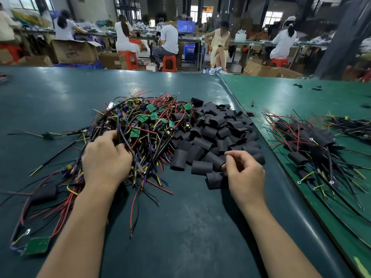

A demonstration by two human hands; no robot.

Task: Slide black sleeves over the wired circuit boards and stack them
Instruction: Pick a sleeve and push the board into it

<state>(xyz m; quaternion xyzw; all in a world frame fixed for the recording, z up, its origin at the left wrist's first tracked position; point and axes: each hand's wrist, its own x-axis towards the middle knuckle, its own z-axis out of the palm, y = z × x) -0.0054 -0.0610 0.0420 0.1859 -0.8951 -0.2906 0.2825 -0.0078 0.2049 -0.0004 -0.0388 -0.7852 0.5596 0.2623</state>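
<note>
Left hand (106, 157) at 9 o'clock, fingers curled round a bunch of wires (128, 145) at the near edge of the board tangle (144, 121). Right hand (244, 173) at 3 o'clock, pinching a black sleeve (215, 180) at the near rim of the sleeve heap (216, 133). Sleeve's long axis roughly 9-to-3, bore facing the left hand. Finished stack (307, 149) further out at 3 o'clock, nearer the right hand.

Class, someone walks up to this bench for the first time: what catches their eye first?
The tangled heap of wired circuit boards at centre, with the left hand gripping its wires. Beside it, right, lies the pile of black sleeves; the right hand pinches one at its near edge.
</note>
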